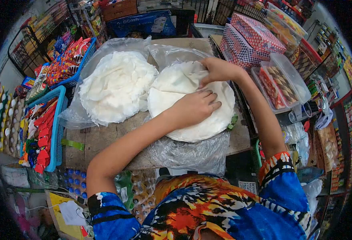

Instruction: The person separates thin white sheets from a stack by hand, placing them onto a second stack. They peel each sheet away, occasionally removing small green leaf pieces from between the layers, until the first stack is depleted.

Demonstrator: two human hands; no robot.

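On the table in front of me lies a round stack of thin white spring roll wrappers (184, 130). My left hand (196, 107) rests on the middle of this stack, palm down, fingers loosely apart. At the far right edge, my right hand (219, 72) pinches the top wrapper (176, 82), whose far part is lifted and creased. The right fingertips are partly hidden. A second, looser pile of wrappers (118, 88) with ragged edges lies to the left, on a clear plastic bag (74, 116). More clear plastic (196, 154) spreads under the near side of the first stack.
Blue baskets of snack packets (60, 132) flank the wooden table (104, 144) on the left. To the right stand checkered boxes (246, 46) and a plastic tub of wafer sticks (278, 86). Egg trays (6, 116) sit at far left. A green strip (73, 144) lies near the left edge.
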